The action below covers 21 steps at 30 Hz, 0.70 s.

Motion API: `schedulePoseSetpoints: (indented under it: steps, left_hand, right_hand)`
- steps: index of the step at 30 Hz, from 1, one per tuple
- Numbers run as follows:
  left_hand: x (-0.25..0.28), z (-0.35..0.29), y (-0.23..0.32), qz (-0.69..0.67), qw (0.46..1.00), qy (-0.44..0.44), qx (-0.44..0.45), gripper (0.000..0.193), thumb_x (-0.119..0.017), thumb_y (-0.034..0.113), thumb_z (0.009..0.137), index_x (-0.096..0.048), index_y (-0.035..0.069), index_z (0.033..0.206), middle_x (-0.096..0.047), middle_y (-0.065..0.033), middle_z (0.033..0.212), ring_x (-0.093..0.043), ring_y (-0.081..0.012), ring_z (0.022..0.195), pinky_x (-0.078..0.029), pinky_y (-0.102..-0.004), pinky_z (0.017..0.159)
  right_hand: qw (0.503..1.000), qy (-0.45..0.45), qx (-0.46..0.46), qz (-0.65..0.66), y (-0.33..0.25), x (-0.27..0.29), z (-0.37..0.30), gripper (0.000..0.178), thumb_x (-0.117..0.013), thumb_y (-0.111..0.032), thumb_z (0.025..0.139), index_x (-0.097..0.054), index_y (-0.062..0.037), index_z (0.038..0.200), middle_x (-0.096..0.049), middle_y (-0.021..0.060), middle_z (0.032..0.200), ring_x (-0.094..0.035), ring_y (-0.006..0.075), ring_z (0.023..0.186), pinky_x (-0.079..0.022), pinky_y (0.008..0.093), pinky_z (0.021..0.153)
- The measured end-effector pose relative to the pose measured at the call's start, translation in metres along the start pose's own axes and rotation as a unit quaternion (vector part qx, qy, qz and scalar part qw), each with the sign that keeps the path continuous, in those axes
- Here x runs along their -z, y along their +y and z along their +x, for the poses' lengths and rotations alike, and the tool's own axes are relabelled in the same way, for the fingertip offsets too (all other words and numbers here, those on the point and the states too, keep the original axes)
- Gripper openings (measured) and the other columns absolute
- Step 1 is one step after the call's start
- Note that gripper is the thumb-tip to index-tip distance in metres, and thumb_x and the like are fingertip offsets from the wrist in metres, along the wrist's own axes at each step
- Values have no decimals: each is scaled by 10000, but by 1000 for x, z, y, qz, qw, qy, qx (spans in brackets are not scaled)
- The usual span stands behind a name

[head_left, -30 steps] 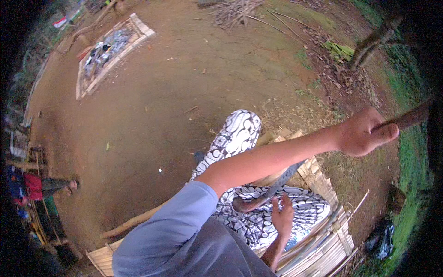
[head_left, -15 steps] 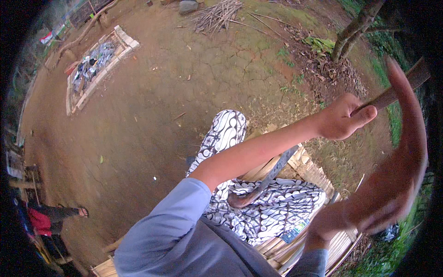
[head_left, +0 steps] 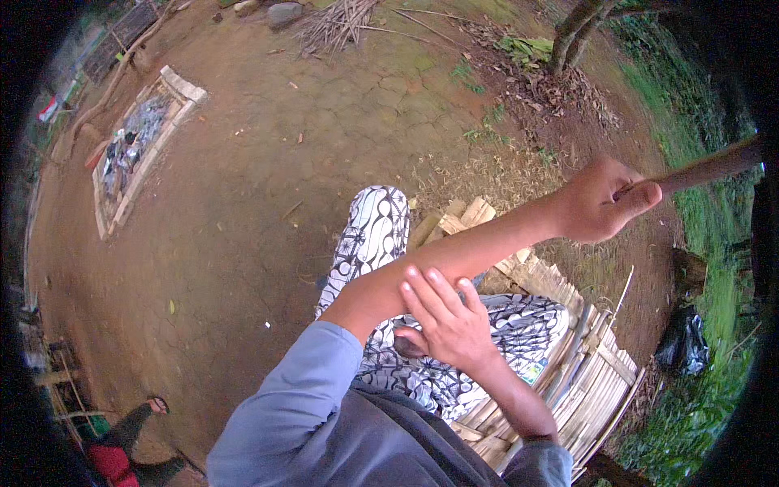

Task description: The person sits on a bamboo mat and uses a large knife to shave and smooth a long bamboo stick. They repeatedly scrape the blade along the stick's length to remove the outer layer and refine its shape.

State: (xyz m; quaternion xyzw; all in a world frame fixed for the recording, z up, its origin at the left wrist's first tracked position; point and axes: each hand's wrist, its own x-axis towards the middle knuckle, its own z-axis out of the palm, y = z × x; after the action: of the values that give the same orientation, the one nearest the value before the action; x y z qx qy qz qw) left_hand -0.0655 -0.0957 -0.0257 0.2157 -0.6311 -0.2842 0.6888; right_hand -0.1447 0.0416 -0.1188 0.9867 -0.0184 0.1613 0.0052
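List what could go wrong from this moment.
The left hand grips a stick whose far end runs out of view, so it might strike something unseen. The right hand rests on the left forearm, not on the bamboo bench, so reaching sideways could upset balance.

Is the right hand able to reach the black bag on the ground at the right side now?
Probably not as things stand. The right hand rests on the left forearm, and the black bag lies beyond the edge of the bamboo platform, lower down. Nothing blocks the way, but the person would likely have to lean over.
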Motion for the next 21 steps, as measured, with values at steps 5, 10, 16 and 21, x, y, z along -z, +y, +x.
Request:
schedulePoseSetpoints:
  steps: [5, 10, 16, 21]
  left_hand:
    - [9, -6, 1, -40, 999, 7, 16, 578, -413, 554, 895, -371, 107, 530, -327, 73, 470, -289, -42, 437, -214, -257, 400]
    - [27, -10, 6, -61, 997, 45, -9, 551, -394, 521, 915, -378, 102, 557, -334, 59, 471, -290, -41, 423, -211, -237, 393]
    - [47, -16, 8, -94, 993, 72, -9, 561, -380, 525, 916, -350, 98, 554, -299, 49, 463, -271, -44, 397, -202, -231, 377]
    - [81, -33, 18, -137, 985, 106, 0, 585, -368, 580, 892, -310, 109, 549, -258, 53, 443, -241, -54, 357, -184, -228, 352]
  right_hand:
    - [928, 118, -290, 203, 12, -24, -47, 598, -553, -382, 845, -406, 16, 1266, -424, 223, 1275, -437, 374, 1166, -316, 435, 1017]
    - [843, 123, -428, 301, 19, -38, -65, 503, -539, -240, 861, -401, 53, 1246, -479, 266, 1181, -449, 419, 1130, -342, 441, 982]
    - [836, 13, -473, 277, -8, -102, -85, 665, -630, -215, 808, -284, 74, 1297, -390, 312, 1240, -407, 431, 1142, -344, 438, 976]
    - [839, 38, -498, 217, -38, -145, -103, 953, -781, -227, 635, -204, 59, 1337, -254, 356, 1282, -267, 464, 1202, -233, 487, 1023]
